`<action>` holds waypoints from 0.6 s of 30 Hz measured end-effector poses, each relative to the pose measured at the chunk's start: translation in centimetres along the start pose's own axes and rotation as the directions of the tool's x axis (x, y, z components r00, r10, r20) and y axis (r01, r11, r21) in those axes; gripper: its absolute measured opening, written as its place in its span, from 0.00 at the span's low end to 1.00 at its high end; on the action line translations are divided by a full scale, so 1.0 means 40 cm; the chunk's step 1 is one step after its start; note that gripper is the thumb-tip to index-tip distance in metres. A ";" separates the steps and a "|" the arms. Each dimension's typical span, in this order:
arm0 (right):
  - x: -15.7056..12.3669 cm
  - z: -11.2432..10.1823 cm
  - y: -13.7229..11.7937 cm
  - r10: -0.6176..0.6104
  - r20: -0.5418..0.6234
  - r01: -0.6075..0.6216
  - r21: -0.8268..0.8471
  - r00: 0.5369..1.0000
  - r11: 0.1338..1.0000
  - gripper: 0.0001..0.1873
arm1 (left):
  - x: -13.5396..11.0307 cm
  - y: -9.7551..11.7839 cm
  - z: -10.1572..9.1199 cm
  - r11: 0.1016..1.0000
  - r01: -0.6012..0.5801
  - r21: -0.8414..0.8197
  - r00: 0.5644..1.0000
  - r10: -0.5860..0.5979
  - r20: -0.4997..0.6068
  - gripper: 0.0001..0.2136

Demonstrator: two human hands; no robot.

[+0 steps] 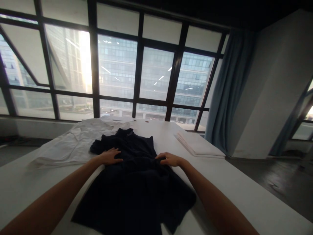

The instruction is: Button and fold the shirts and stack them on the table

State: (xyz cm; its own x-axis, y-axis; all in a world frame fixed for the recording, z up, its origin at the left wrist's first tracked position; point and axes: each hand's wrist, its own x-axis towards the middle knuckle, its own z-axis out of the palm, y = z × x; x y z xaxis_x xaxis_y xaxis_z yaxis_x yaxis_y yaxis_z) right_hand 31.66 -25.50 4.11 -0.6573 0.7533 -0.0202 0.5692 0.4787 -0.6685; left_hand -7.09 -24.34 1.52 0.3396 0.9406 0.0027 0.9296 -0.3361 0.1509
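A dark, nearly black collared dress (137, 192) lies spread on the white table, its collar at the far end and its wider lower part towards me. Creases run across its middle. My left hand (110, 156) rests on the left side of the dress at about waist height, fingers and thumb apart on the cloth. On the opposite edge, my right hand (169, 159) has its fingers curled and closed on the fabric. The fingertips of that hand are partly hidden in the dark folds.
Loose white cloth (70, 143) lies along the left of the white table (244, 189). A folded pale cloth stack (200, 147) sits on the right side. Behind stand large framed windows (117, 68) and a blue-grey curtain (220, 107) beside a pillar.
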 end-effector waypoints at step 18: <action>0.101 -0.013 0.155 0.388 -0.558 -0.619 -0.312 0.734 0.721 0.21 | 0.027 -0.120 -0.016 0.953 0.302 0.007 0.929 -0.293 -0.224 0.32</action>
State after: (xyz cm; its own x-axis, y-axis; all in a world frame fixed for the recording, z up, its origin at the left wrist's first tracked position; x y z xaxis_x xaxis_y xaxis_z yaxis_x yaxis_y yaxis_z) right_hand 32.81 -19.25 0.27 0.0141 0.9899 0.1408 0.9713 0.0199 -0.2372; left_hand -11.29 -21.67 1.43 0.0114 0.9836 0.1799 0.9898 -0.0366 0.1375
